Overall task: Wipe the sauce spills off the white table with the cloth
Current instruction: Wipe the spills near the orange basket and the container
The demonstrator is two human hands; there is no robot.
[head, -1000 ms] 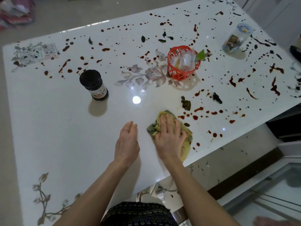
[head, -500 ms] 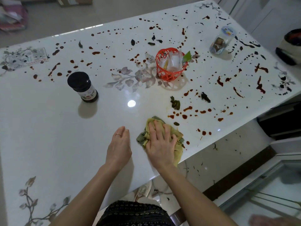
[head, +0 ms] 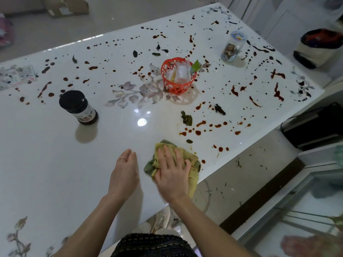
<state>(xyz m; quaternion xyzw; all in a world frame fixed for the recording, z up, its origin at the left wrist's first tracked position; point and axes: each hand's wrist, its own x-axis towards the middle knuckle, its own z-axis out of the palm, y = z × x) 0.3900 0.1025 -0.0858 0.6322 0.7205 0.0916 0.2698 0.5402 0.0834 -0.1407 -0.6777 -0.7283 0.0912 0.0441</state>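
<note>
The right grip (head: 171, 175), fingers flat and released, presses the cloth (head: 194, 159) on the white desk (head: 55, 164) beside sauce spills (head: 198, 132). The left grip (head: 124, 175) rests released alongside.

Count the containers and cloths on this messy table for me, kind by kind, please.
Jars: 2, the black-lidded jar and the clear plastic jar
Orange basket: 1
Cloth: 1
Total: 4
</note>
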